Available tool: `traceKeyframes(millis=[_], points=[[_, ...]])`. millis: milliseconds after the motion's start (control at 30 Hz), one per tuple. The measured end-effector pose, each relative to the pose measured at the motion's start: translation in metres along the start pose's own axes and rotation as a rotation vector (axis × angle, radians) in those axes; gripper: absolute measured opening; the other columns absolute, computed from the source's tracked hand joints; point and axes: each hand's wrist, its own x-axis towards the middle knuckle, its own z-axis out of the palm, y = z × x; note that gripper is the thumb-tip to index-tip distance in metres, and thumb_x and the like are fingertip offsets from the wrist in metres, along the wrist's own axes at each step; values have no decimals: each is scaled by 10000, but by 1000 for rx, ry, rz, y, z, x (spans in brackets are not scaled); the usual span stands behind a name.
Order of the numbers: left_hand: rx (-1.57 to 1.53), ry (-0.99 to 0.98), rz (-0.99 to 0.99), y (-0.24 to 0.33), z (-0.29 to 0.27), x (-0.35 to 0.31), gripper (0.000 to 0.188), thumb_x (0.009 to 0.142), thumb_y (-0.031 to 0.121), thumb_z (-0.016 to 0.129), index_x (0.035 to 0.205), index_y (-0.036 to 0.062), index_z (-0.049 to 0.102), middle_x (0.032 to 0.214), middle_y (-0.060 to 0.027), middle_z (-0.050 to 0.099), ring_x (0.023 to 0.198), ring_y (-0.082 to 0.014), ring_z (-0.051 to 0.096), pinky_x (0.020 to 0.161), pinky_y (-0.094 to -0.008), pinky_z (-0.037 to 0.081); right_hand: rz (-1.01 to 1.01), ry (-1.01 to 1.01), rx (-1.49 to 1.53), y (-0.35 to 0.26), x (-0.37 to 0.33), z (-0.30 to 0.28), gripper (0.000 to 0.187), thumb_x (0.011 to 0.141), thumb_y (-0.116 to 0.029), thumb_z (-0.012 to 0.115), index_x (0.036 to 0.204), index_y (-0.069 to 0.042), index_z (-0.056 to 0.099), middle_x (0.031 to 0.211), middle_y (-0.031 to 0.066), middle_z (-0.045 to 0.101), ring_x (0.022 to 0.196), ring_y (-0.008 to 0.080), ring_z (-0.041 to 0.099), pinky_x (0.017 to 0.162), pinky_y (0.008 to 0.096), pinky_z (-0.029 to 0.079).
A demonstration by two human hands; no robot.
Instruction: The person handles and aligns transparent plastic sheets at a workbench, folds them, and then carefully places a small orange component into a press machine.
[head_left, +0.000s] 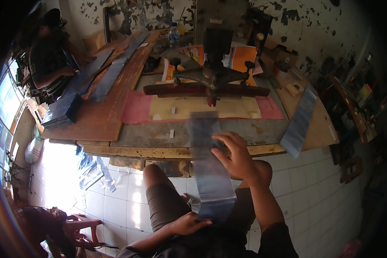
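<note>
A long, bluish translucent plastic strip (210,172) stretches from my lap up over the table's front edge, its far end near the machine. My left hand (190,223) grips its near end by the lower left corner, the thumb lying on top. My right hand (237,157) is over the strip's right edge, thumb and fingers apart, fingertips at its surface. The strip looks slightly blurred. Beyond it stands a dark metal press-like machine (210,77) with a long horizontal bar above a cream and pink pad (180,107).
Another plastic strip (300,120) overhangs the table's right edge. A stack of plastic sheets (62,112) lies at left, near another person (51,60). Small white pieces (172,133) rest on the table. Plastic scraps (90,170) and a red stool (84,228) are on the tiled floor.
</note>
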Motion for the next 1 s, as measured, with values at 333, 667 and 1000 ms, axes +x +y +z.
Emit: traceKeyframes(millis=[333, 667, 1000], points=[[19, 87, 31, -28, 7, -14, 288, 1029, 272, 646, 1170, 45, 753, 811, -256, 677, 718, -378, 692, 651, -414, 523, 6, -75, -265, 53, 53, 25, 585, 975, -394, 683, 1392, -5, 551, 1506, 194, 469, 1359, 375, 471, 1122, 470, 410], [6, -53, 161, 22, -17, 5, 297, 1002, 235, 695, 922, -51, 702, 760, -212, 694, 668, -373, 688, 588, -424, 507, 966, -122, 1256, 14, -127, 9, 570, 1077, -499, 462, 1334, -11, 604, 1228, 143, 694, 1019, 230, 668, 821, 377, 529], [107, -188, 139, 22, -16, 14, 391, 1007, 341, 671, 1039, -47, 634, 707, -245, 642, 662, -445, 657, 604, -485, 515, 773, 588, 1037, -54, -100, -34, 360, 1040, -298, 607, 1257, -12, 584, 1015, 155, 706, 847, 227, 717, 614, 323, 548]])
